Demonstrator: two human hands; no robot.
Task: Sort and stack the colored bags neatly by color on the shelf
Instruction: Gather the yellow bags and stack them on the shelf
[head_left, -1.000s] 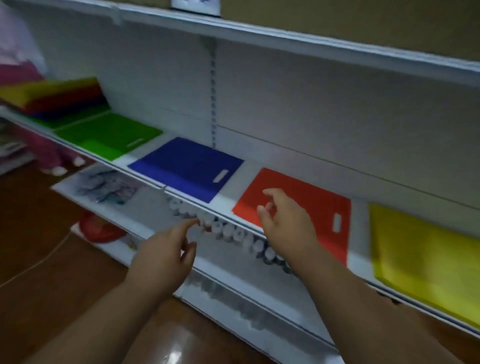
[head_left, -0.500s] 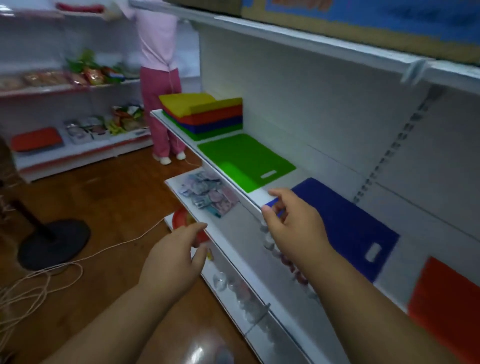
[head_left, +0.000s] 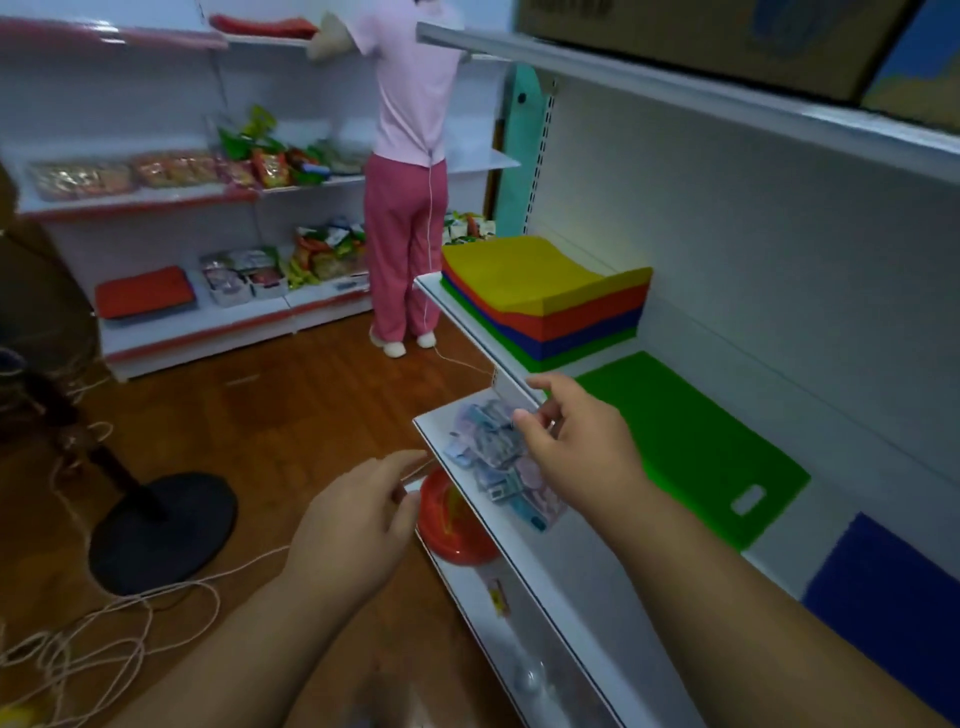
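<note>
Both hands, left (head_left: 358, 525) and right (head_left: 582, 457), hover empty with fingers loosely spread, seemingly short of the shelf (head_left: 511, 384) edge

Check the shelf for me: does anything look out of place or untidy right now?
Yes. The mixed stack at the shelf's far end still layers yellow, red, blue and green together, and its back edge curls up against the wall. The single green bag lies flat. Both hands are empty.
</note>
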